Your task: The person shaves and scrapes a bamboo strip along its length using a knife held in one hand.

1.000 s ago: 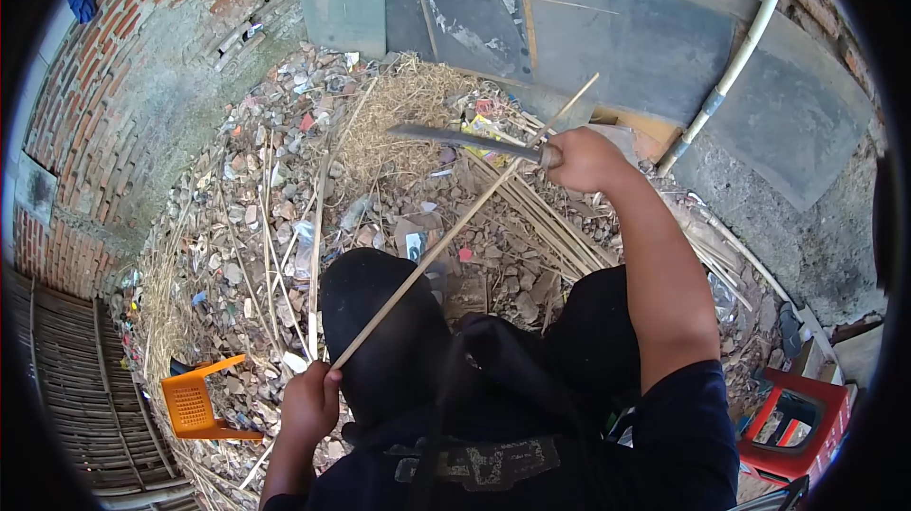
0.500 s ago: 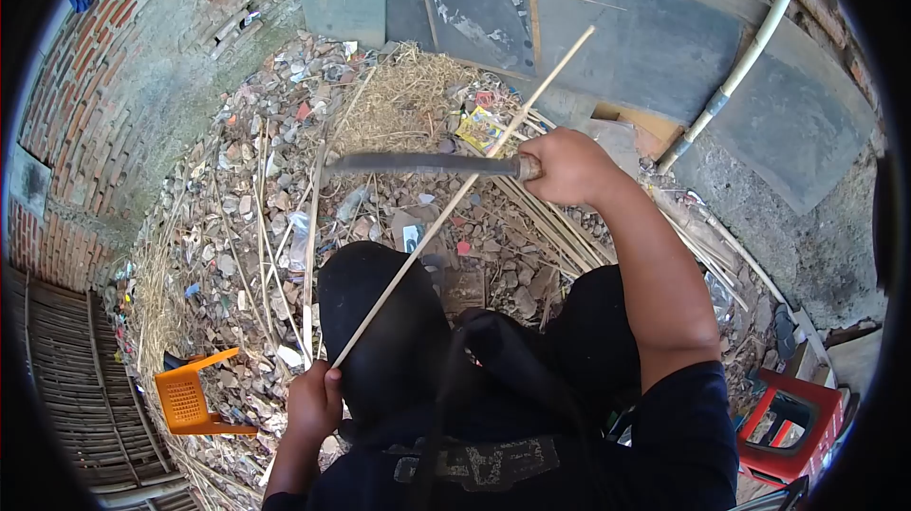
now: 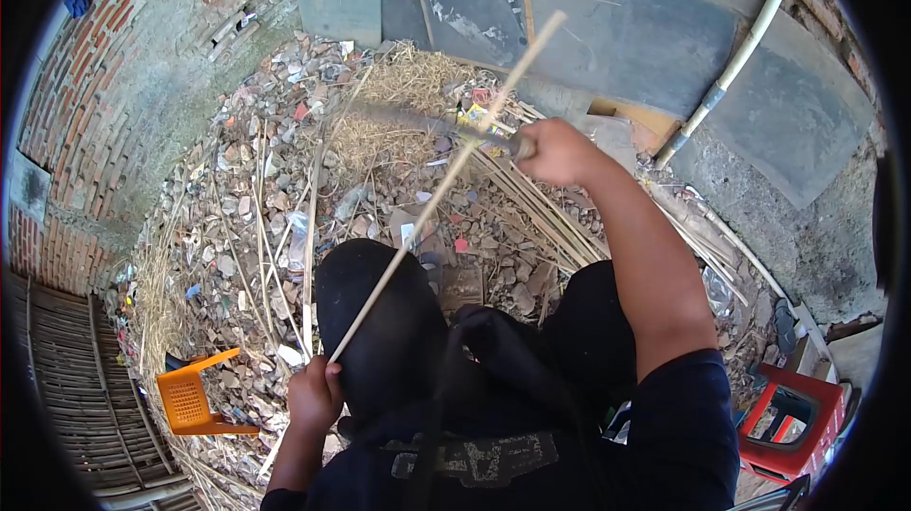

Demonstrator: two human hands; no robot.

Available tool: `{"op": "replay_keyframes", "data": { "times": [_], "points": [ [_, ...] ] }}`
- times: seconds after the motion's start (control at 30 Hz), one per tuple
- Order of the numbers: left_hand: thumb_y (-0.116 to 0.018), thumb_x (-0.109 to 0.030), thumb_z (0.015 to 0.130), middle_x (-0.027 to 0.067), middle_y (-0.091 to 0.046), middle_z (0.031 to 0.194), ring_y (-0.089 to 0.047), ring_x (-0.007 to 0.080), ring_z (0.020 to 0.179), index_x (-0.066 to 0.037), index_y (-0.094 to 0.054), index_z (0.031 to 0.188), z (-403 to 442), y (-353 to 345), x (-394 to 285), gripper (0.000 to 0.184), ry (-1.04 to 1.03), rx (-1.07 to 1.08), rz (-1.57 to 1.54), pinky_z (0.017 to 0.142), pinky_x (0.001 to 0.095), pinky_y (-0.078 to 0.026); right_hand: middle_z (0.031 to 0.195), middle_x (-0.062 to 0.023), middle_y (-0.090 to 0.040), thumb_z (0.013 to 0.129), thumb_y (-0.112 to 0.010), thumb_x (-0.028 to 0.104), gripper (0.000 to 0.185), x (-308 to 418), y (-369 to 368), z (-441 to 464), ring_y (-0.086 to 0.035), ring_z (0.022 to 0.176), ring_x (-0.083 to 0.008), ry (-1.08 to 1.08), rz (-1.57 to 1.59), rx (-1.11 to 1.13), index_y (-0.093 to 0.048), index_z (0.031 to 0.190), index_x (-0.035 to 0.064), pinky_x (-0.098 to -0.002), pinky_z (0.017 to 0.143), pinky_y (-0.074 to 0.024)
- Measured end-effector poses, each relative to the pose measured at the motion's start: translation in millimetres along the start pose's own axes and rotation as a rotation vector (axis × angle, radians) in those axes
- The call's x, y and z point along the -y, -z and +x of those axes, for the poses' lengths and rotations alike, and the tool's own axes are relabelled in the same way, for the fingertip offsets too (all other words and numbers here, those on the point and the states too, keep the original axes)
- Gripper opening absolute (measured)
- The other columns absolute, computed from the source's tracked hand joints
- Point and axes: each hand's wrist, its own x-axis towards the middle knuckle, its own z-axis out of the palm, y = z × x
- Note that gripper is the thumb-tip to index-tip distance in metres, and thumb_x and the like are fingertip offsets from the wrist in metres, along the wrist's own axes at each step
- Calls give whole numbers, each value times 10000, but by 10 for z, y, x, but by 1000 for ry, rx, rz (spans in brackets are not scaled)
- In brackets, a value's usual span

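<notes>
My left hand (image 3: pixel 315 395) is closed on the lower end of a long, thin bamboo strip (image 3: pixel 408 243), which slants up and to the right past my knee. My right hand (image 3: pixel 558 152) grips the handle of a long-bladed knife (image 3: pixel 427 124). The blade points left, blurred by motion, and crosses the strip in view near its upper part; whether the two touch I cannot tell. Beyond my right knee lies a bundle of split bamboo strips (image 3: pixel 541 210) on the rubble.
Rubble (image 3: pixel 228 264) and dry straw (image 3: pixel 403 79) cover the ground. An orange plastic chair (image 3: pixel 187 399) is at the left, a red plastic stool (image 3: pixel 793 426) at the right. A pale pipe (image 3: pixel 745 54) leans by dark panels (image 3: pixel 636 41). A brick wall (image 3: pixel 123 65) stands left.
The knife has swung down and left from the strip's upper part, and its blade now blurs. The strip's far end has risen and shifted left. My left hand has stayed nearly in place.
</notes>
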Motion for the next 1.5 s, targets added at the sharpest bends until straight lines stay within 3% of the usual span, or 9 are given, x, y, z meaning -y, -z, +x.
{"op": "replay_keyframes", "data": {
  "times": [0.3,0.43,0.57,0.7,0.97,1.17,1.27,1.4,1.5],
  "points": [
    [-520,-258,1039,265,-572,612,-592,514,601,-24,-523,856,21,17,-29,297,4,17,-41,547,584,-443,806,-193,-697,774,-728,198,260,257,191,-191,-665,762,-377,80,-72,-3,-717,966,22,-461,740,-529],
    [-514,-240,1040,262,-564,603,-587,512,601,-28,-519,849,67,-66,19,285,-7,-26,-30,546,583,-432,824,-196,-691,767,-693,185,248,-98,75,80,-665,805,-369,-91,154,28,-699,947,15,-458,758,-526],
    [-519,-228,1035,257,-570,608,-589,512,610,-28,-518,852,32,81,-85,271,32,49,-83,558,588,-432,852,-190,-700,759,-685,197,245,-108,18,77,-679,837,-378,-38,43,-100,-713,948,44,-461,766,-530],
    [-517,-241,1036,260,-587,627,-603,506,629,-28,-528,869,14,82,-105,271,37,43,-46,564,588,-442,893,-170,-714,792,-653,213,221,360,243,-207,-696,905,-362,1,-141,29,-744,975,128,-467,817,-557],
    [-501,-279,1046,242,-596,610,-616,488,599,-37,-524,860,24,85,-79,306,24,27,4,550,581,-458,858,-220,-696,741,-706,225,286,-24,137,24,-687,883,-396,-77,-34,-148,-720,957,39,-486,795,-545],
    [-507,-279,1043,251,-596,618,-614,493,608,-38,-526,865,48,2,-70,300,-12,-25,45,551,584,-458,943,-191,-721,769,-681,209,248,523,309,-313,-700,890,-366,80,-324,50,-727,975,77,-482,831,-555],
    [-513,-274,1039,253,-597,624,-616,492,613,-36,-526,864,10,-25,-5,296,1,-15,50,554,587,-458,833,-203,-713,748,-714,209,255,-78,213,-5,-683,797,-401,-101,153,-97,-715,922,23,-468,779,-538],
    [-516,-261,1037,253,-594,622,-615,490,611,-32,-526,859,60,76,-71,291,-4,11,2,560,587,-460,832,-213,-706,746,-708,196,260,-104,198,-40,-670,814,-409,-85,-9,-184,-704,916,0,-471,768,-532],
    [-518,-252,1035,255,-593,622,-610,493,607,-29,-520,851,38,19,-54,290,5,-2,4,563,586,-456,852,-180,-707,757,-683,177,200,193,344,-231,-685,851,-377,-7,-50,-116,-724,927,79,-472,789,-549]
  ]
}}
